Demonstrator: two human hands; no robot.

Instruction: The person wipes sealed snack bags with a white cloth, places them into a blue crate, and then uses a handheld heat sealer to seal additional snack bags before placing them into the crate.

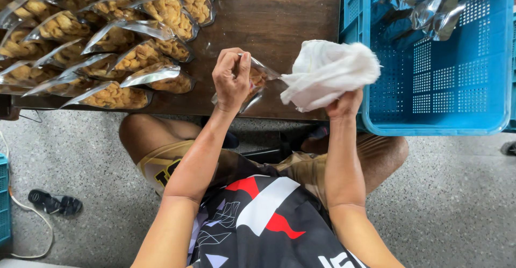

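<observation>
Snack pouch (257,80) at frame centre, pinched by its top edge in my left hand (231,80); my right hand (344,104) clutches a white cloth (328,72) against it. Filled pouches (107,48) crowd the upper left; the blue crate (441,85) at right looks mostly unfilled.

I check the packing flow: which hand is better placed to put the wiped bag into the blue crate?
Probably the left hand: it pinches the snack bag. The right hand is nearer the blue crate but holds the white cloth.

Rows of filled snack pouches (107,48) cover the wooden table (279,10) beside a blue crate (441,85) (silver pouches (424,5) inside).
</observation>
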